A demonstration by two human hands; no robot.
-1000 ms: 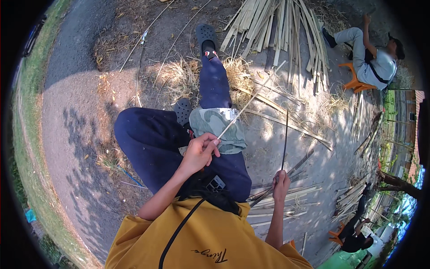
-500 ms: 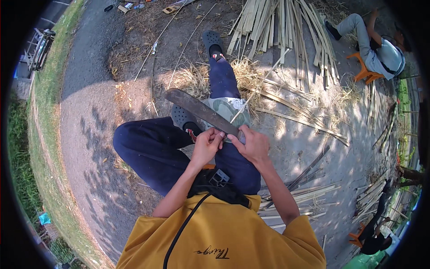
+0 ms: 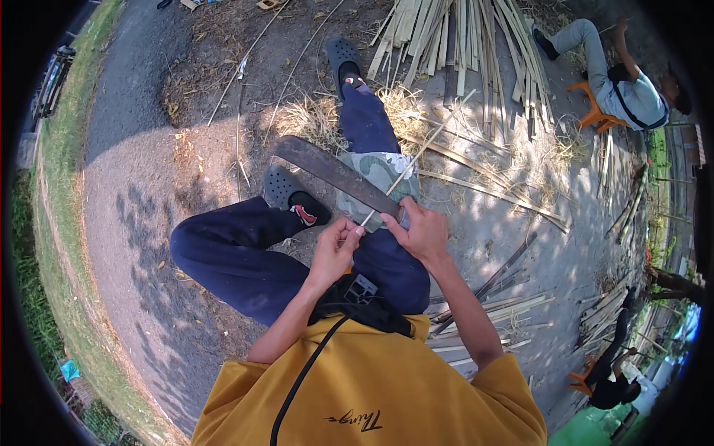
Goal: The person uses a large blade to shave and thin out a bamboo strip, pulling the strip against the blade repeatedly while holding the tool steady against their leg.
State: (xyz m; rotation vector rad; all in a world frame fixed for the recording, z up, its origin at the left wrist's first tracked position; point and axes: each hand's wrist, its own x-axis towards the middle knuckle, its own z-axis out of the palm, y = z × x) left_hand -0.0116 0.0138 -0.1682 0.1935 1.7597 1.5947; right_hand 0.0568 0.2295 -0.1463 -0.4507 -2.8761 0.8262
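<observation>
A long machete (image 3: 327,172) with a dark, worn blade slants across my lap, its rounded tip toward the upper left. My right hand (image 3: 421,232) grips it at the near end, thumb laid along the blade. A thin pale bamboo strip (image 3: 425,149) passes under the blade and slopes up to the right. Its near end is pinched between the fingertips of my left hand (image 3: 336,247), a short way below the blade. Beneath the blade, a camouflage cloth (image 3: 357,167) covers part of my outstretched leg.
Fine shavings (image 3: 309,123) lie around my extended foot. A big fan of split bamboo strips (image 3: 439,41) spreads ahead, with more strips (image 3: 506,320) on the ground at my right. One person (image 3: 632,97) sits on an orange stool at the far right, another person (image 3: 613,379) at the lower right.
My left hand has drawn slightly down and left, away from the blade, pulling the strip's near end out below it. The machete stays in my right hand in nearly the same position.
</observation>
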